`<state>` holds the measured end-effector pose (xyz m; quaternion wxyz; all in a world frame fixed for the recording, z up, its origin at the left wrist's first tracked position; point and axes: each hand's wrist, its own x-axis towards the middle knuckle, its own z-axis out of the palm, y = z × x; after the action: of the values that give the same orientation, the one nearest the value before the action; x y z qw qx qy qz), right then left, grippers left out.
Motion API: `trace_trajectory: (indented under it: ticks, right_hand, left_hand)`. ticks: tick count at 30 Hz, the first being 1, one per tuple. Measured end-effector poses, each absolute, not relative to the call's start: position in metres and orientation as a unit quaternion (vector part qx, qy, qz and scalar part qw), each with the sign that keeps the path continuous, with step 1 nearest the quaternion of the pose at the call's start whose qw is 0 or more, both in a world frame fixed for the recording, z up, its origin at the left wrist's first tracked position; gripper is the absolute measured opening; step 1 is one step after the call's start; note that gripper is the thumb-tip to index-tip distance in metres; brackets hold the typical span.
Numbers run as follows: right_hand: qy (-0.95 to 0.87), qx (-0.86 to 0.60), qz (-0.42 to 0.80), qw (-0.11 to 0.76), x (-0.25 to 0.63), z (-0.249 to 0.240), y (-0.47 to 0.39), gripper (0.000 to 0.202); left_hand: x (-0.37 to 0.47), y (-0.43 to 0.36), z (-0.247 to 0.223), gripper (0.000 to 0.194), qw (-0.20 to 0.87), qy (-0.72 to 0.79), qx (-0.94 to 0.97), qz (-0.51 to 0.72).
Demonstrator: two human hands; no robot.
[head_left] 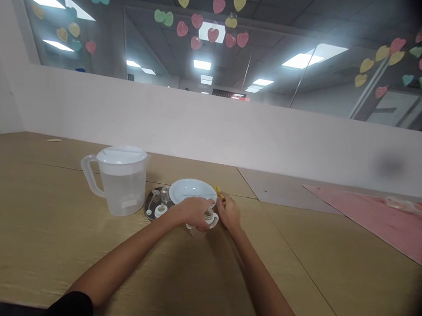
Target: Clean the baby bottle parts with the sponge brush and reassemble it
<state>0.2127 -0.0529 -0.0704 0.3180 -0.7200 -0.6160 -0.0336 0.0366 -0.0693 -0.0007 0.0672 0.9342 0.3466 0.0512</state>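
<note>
My left hand (194,210) is wrapped over the top of a small clear baby bottle (198,233) with white side handles, keeping it upright on the table. Close by on the right, my right hand (228,213) pinches a thin rod with a yellow end (218,191). The rod's fine shaft points left across a white bowl (187,187). Left of the bowl, a round metal tray (148,204) carries a white bottle collar (160,211), a small clear glass-like piece (165,194) and a thin straw piece with a white ball end (149,212). My left fingers partly hide the bottle's rim.
A large translucent lidded pitcher (124,187) stands left of the tray, its handle facing left. A pink cloth (379,221) lies at the right, with crumpled clear plastic (406,205) on it. A white wall (212,125) rises behind the brown tabletop (139,271).
</note>
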Motion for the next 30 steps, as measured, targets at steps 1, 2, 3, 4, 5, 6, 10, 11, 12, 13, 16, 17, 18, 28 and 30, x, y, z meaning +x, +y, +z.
trace_trajectory:
  ticks: [1,2,3,4,5,6,10,11,12,13,16,17,18,28,30]
  right_hand:
    - [-0.624,-0.711,-0.027,0.325,0.210,-0.069,-0.048,0.041]
    - [-0.629,-0.704,-0.019,0.327,0.208,-0.068,-0.043,0.041]
    - [-0.633,-0.701,-0.013,0.329,0.206,-0.068,-0.038,0.041]
    - [-0.634,-0.699,-0.008,0.330,0.205,-0.068,-0.034,0.041]
    - [-0.633,-0.700,-0.005,0.332,0.205,-0.068,-0.030,0.041]
    - [-0.629,-0.700,-0.006,0.337,0.205,-0.070,-0.027,0.042]
    - [-0.618,-0.689,-0.012,0.378,0.207,-0.081,-0.021,0.045]
    - [-0.614,-0.686,-0.014,0.392,0.207,-0.084,-0.020,0.044]
    - [-0.609,-0.682,-0.015,0.404,0.206,-0.087,-0.020,0.043]
    - [-0.605,-0.681,-0.015,0.414,0.205,-0.089,-0.020,0.042]
    - [-0.591,-0.683,-0.005,0.429,0.202,-0.093,-0.023,0.040]
    - [-0.586,-0.686,-0.001,0.432,0.202,-0.094,-0.024,0.040]
    - [-0.583,-0.688,0.002,0.433,0.201,-0.094,-0.027,0.041]
    - [-0.580,-0.691,0.039,0.430,0.200,-0.091,-0.042,0.043]
    - [-0.579,-0.691,0.044,0.431,0.199,-0.090,-0.043,0.044]
  left_hand:
    - [0.037,-0.069,-0.002,0.064,0.061,0.345,0.935,0.057]
    - [0.036,-0.070,-0.004,0.062,0.053,0.347,0.934,0.065]
    - [0.035,-0.070,-0.006,0.061,0.046,0.350,0.933,0.076]
    - [0.033,-0.070,-0.009,0.062,0.044,0.349,0.932,0.090]
    - [0.030,-0.070,-0.011,0.064,0.050,0.344,0.932,0.108]
    - [0.025,-0.069,-0.013,0.066,0.062,0.334,0.931,0.132]
    - [-0.011,-0.056,-0.020,0.059,0.103,0.357,0.892,0.258]
    - [-0.022,-0.050,-0.021,0.052,0.101,0.385,0.875,0.274]
    - [-0.033,-0.044,-0.023,0.044,0.094,0.422,0.857,0.279]
    - [-0.043,-0.037,-0.026,0.038,0.074,0.460,0.843,0.269]
    - [-0.067,-0.021,-0.040,0.034,-0.001,0.540,0.822,0.183]
    - [-0.072,-0.017,-0.046,0.033,-0.018,0.557,0.817,0.152]
    - [-0.075,-0.015,-0.053,0.032,-0.029,0.566,0.813,0.134]
    - [-0.048,-0.096,-0.015,0.025,0.046,0.312,0.786,0.532]
    - [-0.056,-0.141,-0.033,0.026,0.019,0.253,0.757,0.602]
